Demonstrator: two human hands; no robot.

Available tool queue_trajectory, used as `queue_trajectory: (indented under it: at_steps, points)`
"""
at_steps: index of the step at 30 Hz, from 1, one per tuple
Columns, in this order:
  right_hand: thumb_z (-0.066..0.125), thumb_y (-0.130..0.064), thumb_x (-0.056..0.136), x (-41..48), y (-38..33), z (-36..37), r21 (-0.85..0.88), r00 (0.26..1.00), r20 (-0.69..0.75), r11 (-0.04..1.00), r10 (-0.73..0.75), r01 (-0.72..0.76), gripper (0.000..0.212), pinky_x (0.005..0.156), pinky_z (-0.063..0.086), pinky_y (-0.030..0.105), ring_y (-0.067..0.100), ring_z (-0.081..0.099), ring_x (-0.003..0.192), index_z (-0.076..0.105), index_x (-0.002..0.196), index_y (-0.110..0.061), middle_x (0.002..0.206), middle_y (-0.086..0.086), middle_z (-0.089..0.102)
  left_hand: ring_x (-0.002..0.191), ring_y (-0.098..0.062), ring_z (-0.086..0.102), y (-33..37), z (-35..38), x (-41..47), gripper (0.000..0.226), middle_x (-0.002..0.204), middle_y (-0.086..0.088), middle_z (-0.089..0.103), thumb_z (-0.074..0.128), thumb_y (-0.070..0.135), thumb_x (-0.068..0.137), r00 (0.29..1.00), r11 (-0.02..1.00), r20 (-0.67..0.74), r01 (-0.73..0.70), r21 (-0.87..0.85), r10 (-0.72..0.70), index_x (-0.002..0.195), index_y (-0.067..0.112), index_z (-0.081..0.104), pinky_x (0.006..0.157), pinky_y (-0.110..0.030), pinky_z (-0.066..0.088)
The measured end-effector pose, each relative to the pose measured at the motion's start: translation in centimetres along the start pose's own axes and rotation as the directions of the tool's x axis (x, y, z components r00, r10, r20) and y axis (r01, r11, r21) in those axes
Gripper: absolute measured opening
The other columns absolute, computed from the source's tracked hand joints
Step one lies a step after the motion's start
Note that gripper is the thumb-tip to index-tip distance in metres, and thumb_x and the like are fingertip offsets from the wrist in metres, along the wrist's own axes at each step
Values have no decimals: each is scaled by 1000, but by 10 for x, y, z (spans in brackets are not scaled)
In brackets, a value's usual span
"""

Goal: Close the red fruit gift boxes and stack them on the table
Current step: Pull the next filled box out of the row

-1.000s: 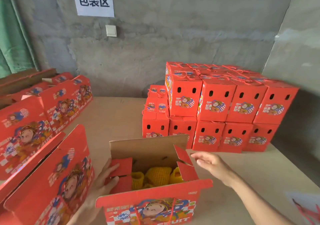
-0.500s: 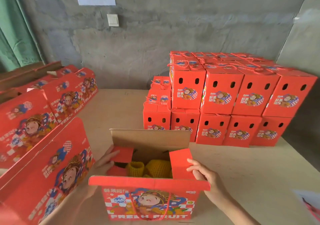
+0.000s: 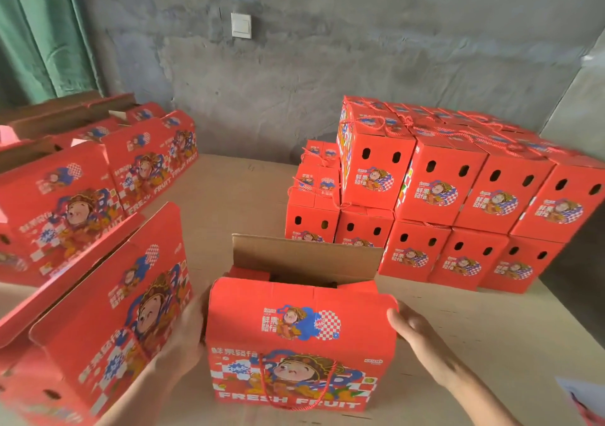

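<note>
A red fruit box (image 3: 294,376) stands on the table (image 3: 507,321) close to the person, front flap (image 3: 301,307) folded over its top, back flap (image 3: 304,255) (plain brown card) upright. The left hand (image 3: 183,337) and right hand (image 3: 412,327) press its sides with fairly straight fingers. Closed boxes (image 3: 458,196) sit stacked behind, to the right.

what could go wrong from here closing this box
1. The back flap stands upright while the front flap is only folded over. With the left hand and right hand just at its ends, it might spring back up.
2. The open box sits close beside the left hand and could get knocked.
</note>
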State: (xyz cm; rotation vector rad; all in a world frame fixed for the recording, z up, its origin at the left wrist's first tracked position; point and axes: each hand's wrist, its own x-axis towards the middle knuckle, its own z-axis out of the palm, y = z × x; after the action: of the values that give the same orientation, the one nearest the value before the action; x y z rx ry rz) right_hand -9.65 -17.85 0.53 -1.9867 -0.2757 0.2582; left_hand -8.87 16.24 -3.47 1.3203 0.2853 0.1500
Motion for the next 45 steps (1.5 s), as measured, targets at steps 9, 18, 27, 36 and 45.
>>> queue_trajectory:
  at_steps: [9,18,27,36,45]
  points:
    - [52,2,92,17,19,55,-384,750,-600,922,-280,37,17,82,34,0,16,59,98,65,99,-6,103,2,62,130,-16,44,-14,2,-1,24,138,18,44,40,36,96,961,860,91,-276,430,263,110,49,55,106,-45,38]
    - [54,0,92,29,21,44,-358,755,-618,934,-220,-21,19,73,33,5,14,54,92,70,82,0,101,6,61,111,-32,60,-16,3,6,29,130,1,58,42,26,100,981,850,18,-175,497,191,117,17,63,93,-50,49]
    - [63,3,85,30,24,39,-312,754,-623,950,-210,7,13,74,51,29,18,60,87,65,95,-5,101,2,62,94,-33,63,4,6,14,17,110,-6,62,60,5,90,989,876,-15,-126,466,150,83,21,61,74,-46,55]
    - [62,5,83,46,28,29,-376,825,-526,927,-207,-7,23,81,43,22,20,58,100,61,104,-4,108,0,52,74,-17,65,-4,4,16,16,87,4,67,57,43,88,969,713,57,-215,668,238,77,32,58,66,-43,56]
    - [67,5,79,63,32,23,-11,934,-354,999,-48,47,53,104,28,26,21,39,133,48,124,-16,136,-1,47,117,-26,49,-3,20,7,70,127,-7,43,67,1,83,931,746,-7,-289,601,366,140,5,26,94,-37,44]
